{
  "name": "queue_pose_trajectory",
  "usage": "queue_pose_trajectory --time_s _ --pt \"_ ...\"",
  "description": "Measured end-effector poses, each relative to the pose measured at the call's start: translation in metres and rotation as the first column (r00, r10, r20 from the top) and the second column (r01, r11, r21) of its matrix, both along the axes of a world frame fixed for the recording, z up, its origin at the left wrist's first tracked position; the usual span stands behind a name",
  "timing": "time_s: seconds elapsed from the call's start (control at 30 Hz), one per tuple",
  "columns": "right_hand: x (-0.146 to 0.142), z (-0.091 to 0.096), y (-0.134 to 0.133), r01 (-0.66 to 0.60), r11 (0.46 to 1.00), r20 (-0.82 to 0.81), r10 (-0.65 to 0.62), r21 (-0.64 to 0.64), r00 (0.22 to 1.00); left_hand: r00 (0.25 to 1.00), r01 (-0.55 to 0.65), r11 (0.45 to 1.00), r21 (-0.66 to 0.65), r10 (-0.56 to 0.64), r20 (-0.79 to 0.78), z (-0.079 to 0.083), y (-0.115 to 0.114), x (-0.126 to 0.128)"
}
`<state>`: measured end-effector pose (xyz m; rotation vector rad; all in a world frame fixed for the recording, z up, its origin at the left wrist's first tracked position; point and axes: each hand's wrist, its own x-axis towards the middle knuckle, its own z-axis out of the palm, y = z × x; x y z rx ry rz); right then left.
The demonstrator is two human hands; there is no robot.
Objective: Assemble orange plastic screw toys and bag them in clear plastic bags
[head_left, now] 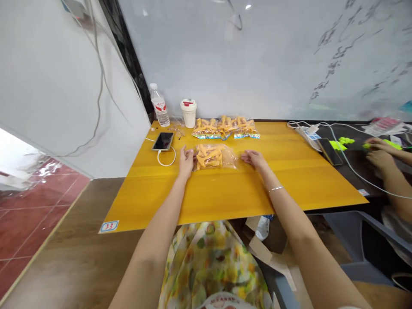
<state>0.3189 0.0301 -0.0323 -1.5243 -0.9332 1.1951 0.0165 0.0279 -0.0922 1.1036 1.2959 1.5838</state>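
Note:
A clear plastic bag of small orange pieces (214, 156) lies flat on the yellow table (225, 193). My left hand (186, 161) rests at the bag's left edge, fingers together and touching it. My right hand (255, 159) lies at the bag's right edge, fingers stretched toward the plastic; a thin bracelet is on that wrist. Whether either hand pinches the bag's edge is hard to make out. Behind the bag, a row of similar filled bags (225, 128) lies near the wall.
A phone (163, 141) on a white cable, a water bottle (159, 105) and a white cup (188, 113) stand at the back left. Another person's hands (380, 152) handle bright green pieces at the right, beside a second phone (330, 151) and cables.

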Motion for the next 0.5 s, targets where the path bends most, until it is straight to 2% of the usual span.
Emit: queue_pose_trajectory --time_s 0.1,0.2,0.27,0.37,0.43,0.5 --pt "-0.002 -0.005 0.002 -0.18 0.974 -0.067 0.172 -0.141 0.983 0.983 -0.03 0.998 -0.051 0.039 0.18 0.006 0.011 -0.002" --pt "-0.01 -0.007 0.005 -0.287 0.95 -0.222 0.256 -0.12 0.941 0.976 0.013 0.997 -0.07 0.002 0.217 0.007 0.02 -0.008" --pt "-0.008 -0.006 0.01 -0.259 0.965 -0.339 0.234 -0.029 0.911 0.983 0.047 0.994 -0.1 -0.028 0.183 0.005 0.023 -0.012" --pt "0.004 -0.008 0.019 -0.129 0.988 -0.462 0.154 0.085 0.874 0.995 0.064 0.988 -0.138 -0.053 0.085 0.001 0.025 -0.014" --pt "0.009 -0.012 0.023 -0.045 0.993 -0.5 0.094 0.109 0.861 0.998 0.058 0.987 -0.147 -0.059 -0.004 -0.001 0.024 -0.013" --pt "0.008 -0.02 0.025 -0.04 0.995 -0.466 0.075 0.086 0.882 0.994 0.047 0.987 -0.151 -0.061 -0.09 -0.003 0.023 -0.012"
